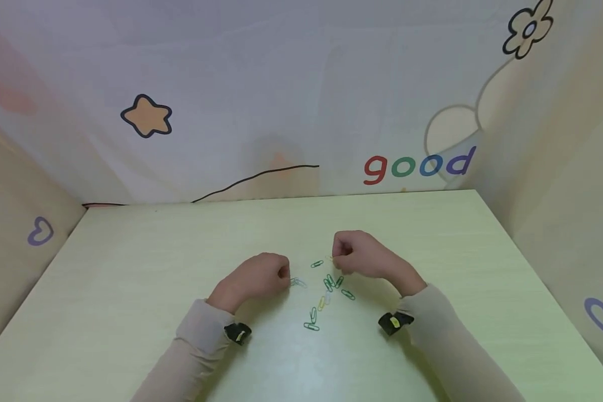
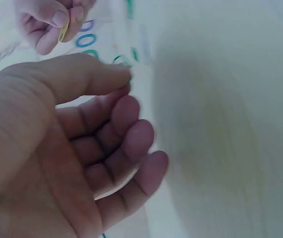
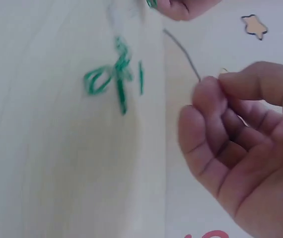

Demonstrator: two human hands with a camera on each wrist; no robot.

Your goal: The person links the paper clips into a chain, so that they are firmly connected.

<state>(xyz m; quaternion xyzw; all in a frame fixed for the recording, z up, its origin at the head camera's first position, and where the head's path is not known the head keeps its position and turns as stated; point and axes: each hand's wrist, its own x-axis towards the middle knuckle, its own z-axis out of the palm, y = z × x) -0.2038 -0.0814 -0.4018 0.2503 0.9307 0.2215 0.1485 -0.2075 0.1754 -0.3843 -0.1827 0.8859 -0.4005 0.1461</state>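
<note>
Sleeves [image 1: 196, 340] foremost, left grip [image 1: 262, 274] pinches green paperclip [image 3: 152, 3]; right grip [image 1: 365, 257], two o'clock of loose clips [image 1: 348, 294], yellow paperclip [image 2: 63, 32]; steadiness should help.

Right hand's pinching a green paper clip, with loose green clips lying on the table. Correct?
Not quite: the right hand is pinching a yellow paper clip, not a green one; the left wrist view shows its colour. The rest stands: loose green clips are lying on the table.
</note>
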